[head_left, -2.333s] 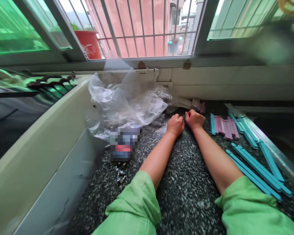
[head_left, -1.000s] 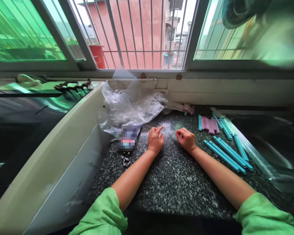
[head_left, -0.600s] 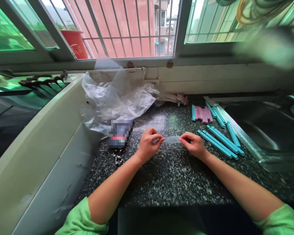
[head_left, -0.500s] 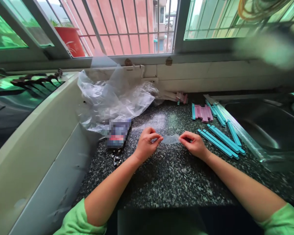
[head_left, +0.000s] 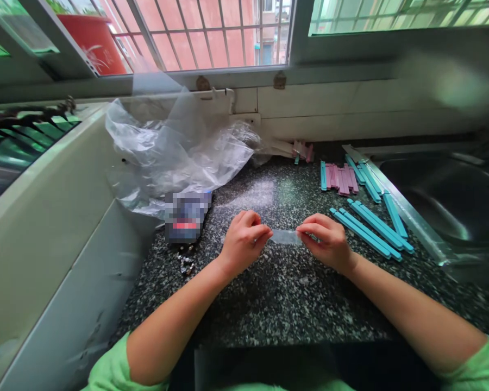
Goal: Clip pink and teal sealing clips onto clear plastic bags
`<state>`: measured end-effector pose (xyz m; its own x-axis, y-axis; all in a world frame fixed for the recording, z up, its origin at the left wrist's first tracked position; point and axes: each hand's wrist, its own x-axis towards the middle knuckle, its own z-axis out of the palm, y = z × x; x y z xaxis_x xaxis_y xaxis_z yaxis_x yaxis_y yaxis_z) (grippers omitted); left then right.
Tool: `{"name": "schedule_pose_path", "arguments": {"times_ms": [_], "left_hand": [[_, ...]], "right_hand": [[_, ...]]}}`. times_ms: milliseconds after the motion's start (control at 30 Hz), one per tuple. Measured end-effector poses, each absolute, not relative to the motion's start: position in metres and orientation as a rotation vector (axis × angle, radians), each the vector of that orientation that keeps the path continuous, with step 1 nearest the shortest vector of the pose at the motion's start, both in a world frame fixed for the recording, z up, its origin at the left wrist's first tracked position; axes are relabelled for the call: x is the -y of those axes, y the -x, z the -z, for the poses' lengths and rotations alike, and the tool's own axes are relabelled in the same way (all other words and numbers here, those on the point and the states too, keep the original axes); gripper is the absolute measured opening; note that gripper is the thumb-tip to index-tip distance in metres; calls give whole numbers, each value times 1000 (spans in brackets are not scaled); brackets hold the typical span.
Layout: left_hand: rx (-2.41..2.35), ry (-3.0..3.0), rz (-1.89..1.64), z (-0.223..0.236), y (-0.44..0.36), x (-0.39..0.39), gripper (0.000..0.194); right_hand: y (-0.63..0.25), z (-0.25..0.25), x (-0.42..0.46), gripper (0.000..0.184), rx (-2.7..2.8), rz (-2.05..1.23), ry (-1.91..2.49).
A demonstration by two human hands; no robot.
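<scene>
Between my two hands a small clear plastic bag (head_left: 285, 237) is stretched out flat above the speckled dark countertop (head_left: 277, 293). My left hand (head_left: 245, 239) pinches its left end between thumb and fingers. At the right end, my right hand (head_left: 326, 241) grips it in the same way. Just right of that hand lie several long turquoise bag sealing clips (head_left: 367, 233). Behind them is a row of short pink clips (head_left: 341, 179) with a turquoise clip at its left end.
A large crumpled clear plastic bag (head_left: 179, 157) lies at the back left. In front of it sits a phone-like object (head_left: 187, 217), blurred out, with a beaded strap (head_left: 186, 260). A metal sink (head_left: 452, 190) is at the right. More small pink clips (head_left: 303, 151) lie by the wall.
The view has tilted down slightly, so the surroundings sit higher. Both hands keep hold of the small bag, which is held a little flatter.
</scene>
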<state>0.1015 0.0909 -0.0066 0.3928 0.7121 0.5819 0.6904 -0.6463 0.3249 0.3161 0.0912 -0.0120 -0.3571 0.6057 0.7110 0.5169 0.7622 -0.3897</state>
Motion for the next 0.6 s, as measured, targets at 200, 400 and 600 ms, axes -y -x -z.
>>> {"name": "schedule_pose_path", "arguments": {"times_ms": [200,400,600], "left_hand": [[-1282,-2550,-1090,3,-98,-93,16],[-1217,-2360,-1072,-1,-99,-91,13],[-1223,-2201,-1147,-3,-95,-95,15]], "right_hand": [[-317,9,-91,11,2032,-123,871],[-317,7,-91,10,1973,-225,881],[-317,7,-91,9,1900,-311,922]]}}
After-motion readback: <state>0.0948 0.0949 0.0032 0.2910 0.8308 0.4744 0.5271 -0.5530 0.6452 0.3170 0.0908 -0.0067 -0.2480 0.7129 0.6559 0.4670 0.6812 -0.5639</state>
